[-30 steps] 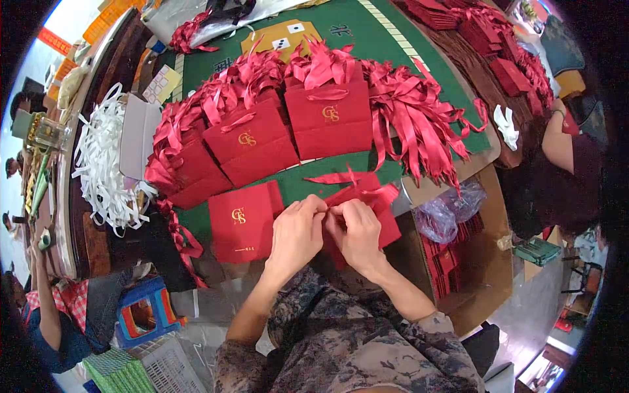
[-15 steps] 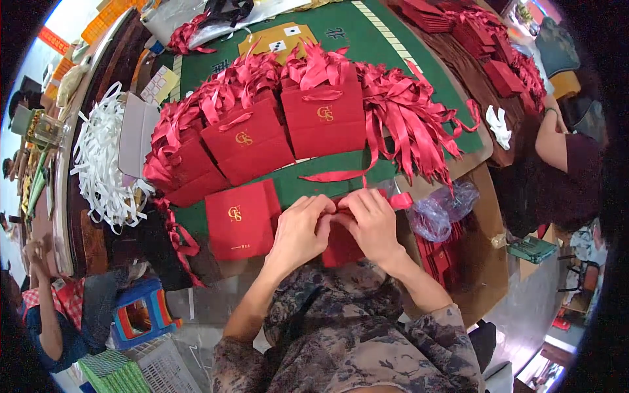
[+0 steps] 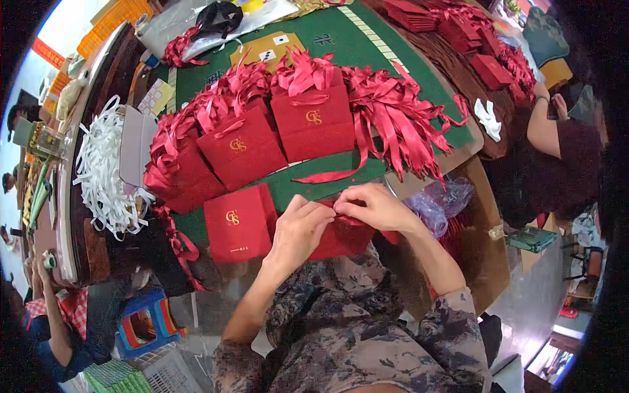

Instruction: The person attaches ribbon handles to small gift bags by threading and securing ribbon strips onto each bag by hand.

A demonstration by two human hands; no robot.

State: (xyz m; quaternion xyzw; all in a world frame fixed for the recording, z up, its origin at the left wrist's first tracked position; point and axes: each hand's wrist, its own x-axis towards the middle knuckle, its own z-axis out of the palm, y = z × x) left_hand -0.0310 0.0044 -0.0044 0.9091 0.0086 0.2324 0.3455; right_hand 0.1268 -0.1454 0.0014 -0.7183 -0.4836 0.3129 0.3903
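In front of my body lies a red paper bag, its upper edge under my fingers. My left hand is closed in a pinch on the bag's top edge. Fingertips almost touching it, my right hand pinches a red ribbon at the same edge; the exact grip is partly hidden by the fingers. Beside my left hand, a flat red bag with a gold emblem rests on the table edge. Finished-looking red bags with ribbon handles, among them a middle bag and another bag, stand beyond my hands.
A heap of red ribbons spreads across the green tabletop. White paper strips fill a box at left. Crumpled clear plastic lies right of my hand, above a cardboard box. Another person's arm is at the right.
My right hand has shifted slightly right and rotated at the bag's edge. The ribbon loop that stuck out beside it is gone from there; ribbon now shows below its fingers.
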